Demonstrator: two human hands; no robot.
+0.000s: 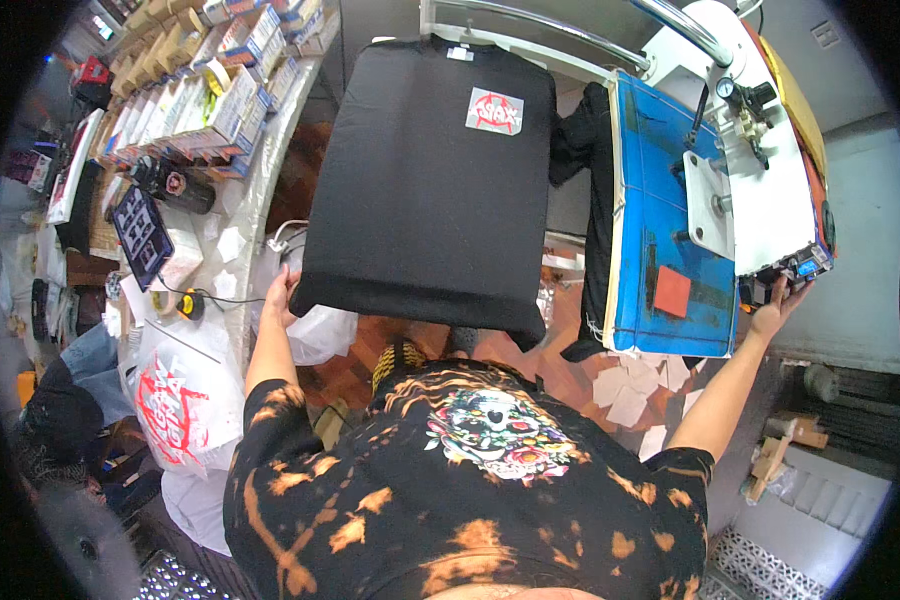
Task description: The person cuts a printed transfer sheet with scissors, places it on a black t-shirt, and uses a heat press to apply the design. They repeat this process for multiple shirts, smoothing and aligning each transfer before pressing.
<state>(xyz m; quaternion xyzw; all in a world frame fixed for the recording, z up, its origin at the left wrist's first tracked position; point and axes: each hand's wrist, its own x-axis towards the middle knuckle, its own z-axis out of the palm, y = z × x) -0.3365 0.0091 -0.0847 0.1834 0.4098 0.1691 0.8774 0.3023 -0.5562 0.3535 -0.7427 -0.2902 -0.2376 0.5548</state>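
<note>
A black T-shirt (435,195) lies flat over the lower plate of a heat press, its collar at the far end. On the upper right of its chest sits a small transfer sheet (494,112) with a red and white print. My left hand (282,295) grips the shirt's near left corner at the hem. To the right is the press's blue-covered upper plate (645,225), swung aside from the shirt, with a red-orange square (673,292) on it. My right hand (777,306) touches the underside of the press's control box (801,266); its finger closure is unclear.
The plastic-covered table (270,150) at left holds boxes (217,112), a dark bottle (187,193), a tablet (142,234) and a tape measure (190,304). A printed plastic bag (184,397) hangs by it. Paper squares (630,390) litter the floor. Another person (67,420) is at lower left.
</note>
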